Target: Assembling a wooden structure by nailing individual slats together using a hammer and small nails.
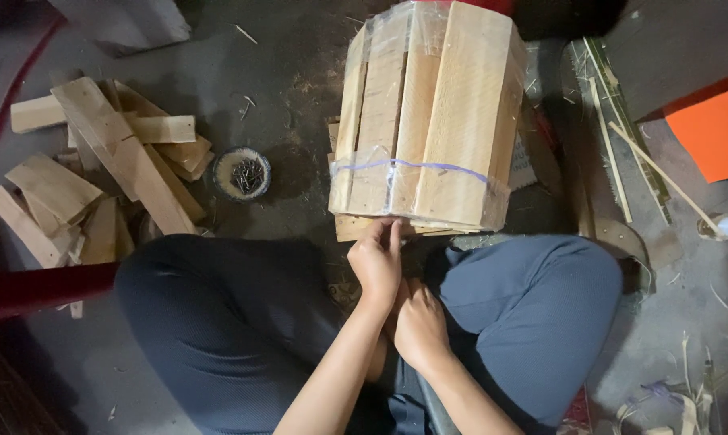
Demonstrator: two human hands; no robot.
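Note:
A round tub of upright wooden slats, bound with clear tape and a thin purple line, lies tilted on the floor in front of my knees. My left hand reaches forward, and its fingertips pinch at the lower rim of the tub, on the tape edge. My right hand rests closed just behind it, between my legs; whether it holds anything is hidden. A flat wooden board pokes out beneath the tub.
A heap of loose wooden slats lies at the left. A small round bowl of nails sits beside it. Bamboo strips and an orange sheet lie at the right. My crossed legs in dark trousers fill the foreground.

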